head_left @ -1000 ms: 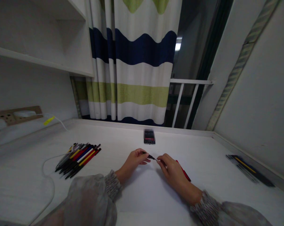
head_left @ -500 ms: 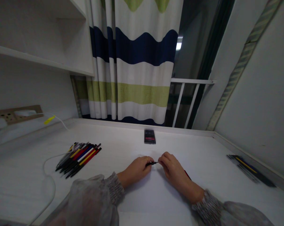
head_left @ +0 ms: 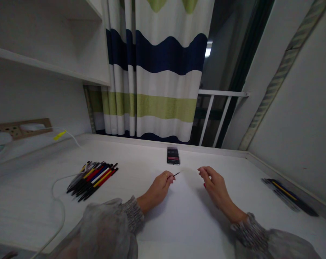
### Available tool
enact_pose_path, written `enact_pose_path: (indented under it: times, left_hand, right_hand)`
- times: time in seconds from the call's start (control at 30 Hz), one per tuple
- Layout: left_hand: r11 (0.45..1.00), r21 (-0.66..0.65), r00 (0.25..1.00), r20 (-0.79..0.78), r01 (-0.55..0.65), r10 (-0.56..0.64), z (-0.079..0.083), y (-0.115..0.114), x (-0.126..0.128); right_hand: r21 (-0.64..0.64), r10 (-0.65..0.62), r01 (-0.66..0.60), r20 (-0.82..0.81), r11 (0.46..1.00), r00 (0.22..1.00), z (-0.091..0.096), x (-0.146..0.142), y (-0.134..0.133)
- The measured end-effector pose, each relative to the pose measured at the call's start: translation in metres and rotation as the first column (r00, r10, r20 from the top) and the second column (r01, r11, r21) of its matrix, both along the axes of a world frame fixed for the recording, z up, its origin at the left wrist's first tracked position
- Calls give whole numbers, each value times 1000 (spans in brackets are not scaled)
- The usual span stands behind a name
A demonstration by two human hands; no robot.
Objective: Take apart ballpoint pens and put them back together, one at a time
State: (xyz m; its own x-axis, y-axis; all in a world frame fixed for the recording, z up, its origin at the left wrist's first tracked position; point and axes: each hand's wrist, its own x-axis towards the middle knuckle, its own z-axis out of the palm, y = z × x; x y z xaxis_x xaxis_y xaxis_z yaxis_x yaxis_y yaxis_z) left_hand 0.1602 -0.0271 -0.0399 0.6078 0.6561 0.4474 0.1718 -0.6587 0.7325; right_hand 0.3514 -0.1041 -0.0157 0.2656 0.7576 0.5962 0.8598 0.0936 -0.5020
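Observation:
My left hand (head_left: 160,185) is closed, its thumb and fingers pinching a thin dark pen refill (head_left: 176,174) that points up and to the right. To its right, a hand's width away, my right hand (head_left: 214,185) hovers over the white desk with its fingers curled. A small red end of a pen barrel (head_left: 205,185) shows under those fingers; the rest of it is hidden by the hand. A pile of pens (head_left: 94,180) in black, red, yellow, blue and white lies to the left of my left hand.
A dark, blurred-out flat object (head_left: 173,155) lies near the desk's (head_left: 141,154) back edge. More pens and dark pen parts (head_left: 289,196) lie at the far right. A white cable (head_left: 60,208) runs along the left from a power strip (head_left: 17,130). A striped curtain (head_left: 165,108) hangs behind.
My hands have moved apart, the right one away to the right. The dark piece in my left hand now shows as a thin refill. The view has shifted slightly.

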Motion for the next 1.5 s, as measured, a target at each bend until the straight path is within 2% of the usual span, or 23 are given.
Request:
enact_pose_path:
  times: [0.07,0.17,0.23,0.33,0.4,0.5,0.6,0.7,0.77,0.87,0.97,1.07,1.2,1.33,1.43,1.5]
  left_hand:
    - [996,-93,999,38,-6,10,1,0,0]
    - [981,-192,998,58,-6,18,3,-1,1]
    - [976,-218,998,45,-24,35,4,-2,1]
    - [972,-229,998,-5,-57,57,5,-3,1]
    - [970,-237,998,-30,-56,51,5,-4,1]
    - [970,-244,999,-38,-24,16,6,-6,1]
    - [970,-243,999,-41,10,-21,7,-7,1]
    - [966,-253,997,-44,53,-66,6,-7,2]
    - [962,-263,995,-44,78,-93,4,-7,2]
    - [951,-287,990,-35,118,-134,2,-6,3]
    - [935,-322,987,-18,148,-162,1,-7,3]
    - [927,-338,985,7,165,-172,3,-9,3]
    - [932,-315,984,45,180,-175,6,-11,3]
    - [929,-330,985,15,168,-172,5,-10,3]
    - [929,-330,984,10,170,-176,2,-8,4]
    - [935,-315,986,4,161,-168,1,-7,3]
  right_hand:
    - [-195,-44,63,99,979,994,0,6,1]
    - [-443,-15,152,298,884,954,-3,8,1]
    - [-514,12,198,376,835,927,-6,5,0]
    - [-556,61,202,418,806,907,-15,3,0]
    - [-553,89,183,429,813,899,-22,4,0]
    - [-495,113,138,444,858,889,-30,6,2]
    - [-426,99,101,423,899,901,-31,4,2]
    - [-392,122,10,311,920,943,-24,-3,1]
    - [-351,202,-125,193,928,960,-19,-11,0]
    - [-255,373,-349,51,902,926,-14,-24,-3]
    - [-226,463,-462,-52,858,885,-13,-33,-6]
    - [-221,453,-490,-197,843,869,-13,-38,-7]
    - [-143,456,-559,-433,816,777,-19,-38,-4]
    - [-133,426,-566,-526,813,736,-24,-41,-2]
    - [-169,411,-541,-479,824,776,-22,-42,-3]
    - [-228,357,-451,-357,863,863,-17,-39,-4]
